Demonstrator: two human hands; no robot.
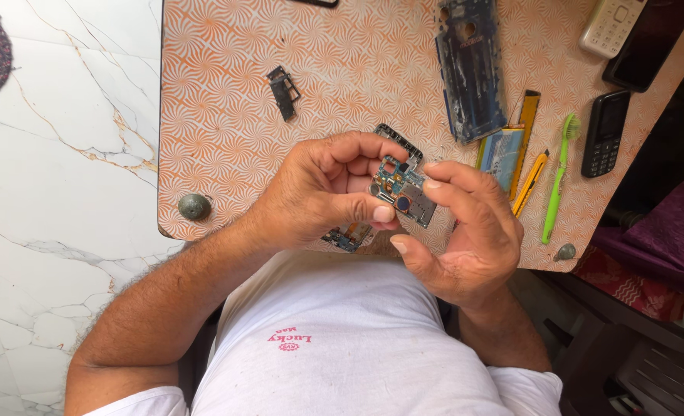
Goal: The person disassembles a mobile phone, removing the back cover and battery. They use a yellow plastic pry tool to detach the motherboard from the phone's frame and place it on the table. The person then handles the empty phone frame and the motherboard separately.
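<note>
A small phone circuit board (400, 191), blue-green with metal shields and a round camera part, is held up in front of me above the near edge of the orange patterned table (226, 115). My left hand (322, 189) grips its left side between thumb and fingers. My right hand (465, 231) pinches its right edge with the fingertips. Behind the board a dark frame piece (399, 141) shows between my fingers. Another small board piece (348, 235) lies on the table edge below my left hand.
On the table lie a black bracket (283, 91), a dark blue phone back shell (469, 69), a blue battery (500, 156), a yellow cutter (529, 182), a green toothbrush (557, 179), a black keypad phone (605, 132), a white keypad phone (611, 25). Marble floor at left.
</note>
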